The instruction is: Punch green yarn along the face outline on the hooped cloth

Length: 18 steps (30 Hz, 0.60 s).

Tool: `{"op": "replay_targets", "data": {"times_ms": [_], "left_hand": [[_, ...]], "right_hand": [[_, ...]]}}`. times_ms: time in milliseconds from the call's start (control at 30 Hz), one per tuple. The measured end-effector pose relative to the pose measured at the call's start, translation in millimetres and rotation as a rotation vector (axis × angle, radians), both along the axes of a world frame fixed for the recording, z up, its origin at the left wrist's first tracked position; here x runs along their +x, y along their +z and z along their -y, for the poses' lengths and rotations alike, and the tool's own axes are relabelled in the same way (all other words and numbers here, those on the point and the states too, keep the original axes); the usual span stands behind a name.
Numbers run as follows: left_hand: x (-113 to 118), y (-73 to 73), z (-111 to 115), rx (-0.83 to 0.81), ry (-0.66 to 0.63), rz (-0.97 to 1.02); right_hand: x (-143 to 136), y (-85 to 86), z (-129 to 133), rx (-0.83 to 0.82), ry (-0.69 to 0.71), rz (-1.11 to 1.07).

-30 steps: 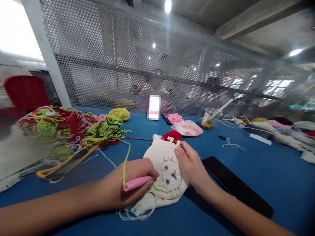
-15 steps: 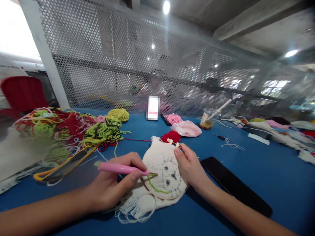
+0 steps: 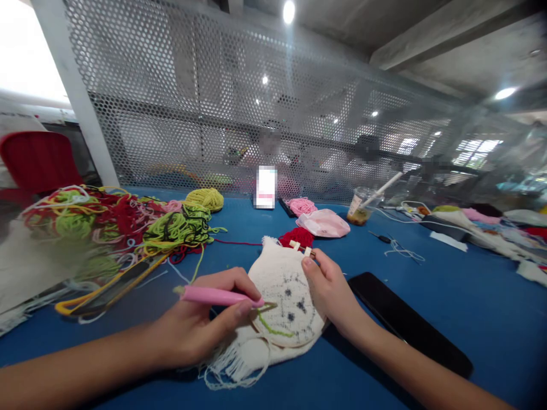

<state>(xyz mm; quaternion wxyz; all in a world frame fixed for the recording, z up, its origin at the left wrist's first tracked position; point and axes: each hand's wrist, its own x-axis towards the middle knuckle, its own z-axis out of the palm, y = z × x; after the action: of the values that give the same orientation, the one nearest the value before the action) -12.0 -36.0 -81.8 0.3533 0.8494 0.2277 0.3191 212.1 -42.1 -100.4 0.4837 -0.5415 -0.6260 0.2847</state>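
Between the fingers and thumb of my left hand (image 3: 217, 319) is a pink punch needle (image 3: 216, 295), its metal tip over the left part of the cloth. My right hand (image 3: 331, 285) is closed on the upper right rim of an embroidery hoop (image 3: 294, 346), by its screw. White cloth (image 3: 273, 273) with a frayed edge is stretched in the hoop and carries dark drawn marks. A curved line of green yarn stitches (image 3: 273, 328) runs along its lower left. Whether the needle tip touches the cloth I cannot tell.
Tangled yarn (image 3: 115, 216) and a yellow-handled cutter (image 3: 111, 285) lie left. Behind the hoop are red yarn (image 3: 297, 237), a pink pouch (image 3: 323, 222) and an upright phone (image 3: 265, 187). A drink cup (image 3: 359, 206), small scissors (image 3: 383, 238) and a long black case (image 3: 410, 322) are right.
My left hand and the punch needle have moved slightly right across the cloth. My right hand and the hoop stay almost where they were.
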Motion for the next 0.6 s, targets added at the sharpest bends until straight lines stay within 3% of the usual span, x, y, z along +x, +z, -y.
{"op": "replay_targets", "data": {"times_ms": [267, 467, 600], "left_hand": [[8.1, 0.0, 0.4, 0.032, 0.008, -0.105], [10.5, -0.8, -2.4, 0.172, -0.150, -0.118], [9.8, 1.5, -0.7, 0.151, -0.134, -0.101]], "right_hand": [[-1.0, 1.5, 1.8, 0.006, 0.029, -0.042], [-3.5, 5.7, 4.6, 0.046, 0.040, -0.039], [-5.3, 8.8, 6.7, 0.074, 0.020, -0.009]]}}
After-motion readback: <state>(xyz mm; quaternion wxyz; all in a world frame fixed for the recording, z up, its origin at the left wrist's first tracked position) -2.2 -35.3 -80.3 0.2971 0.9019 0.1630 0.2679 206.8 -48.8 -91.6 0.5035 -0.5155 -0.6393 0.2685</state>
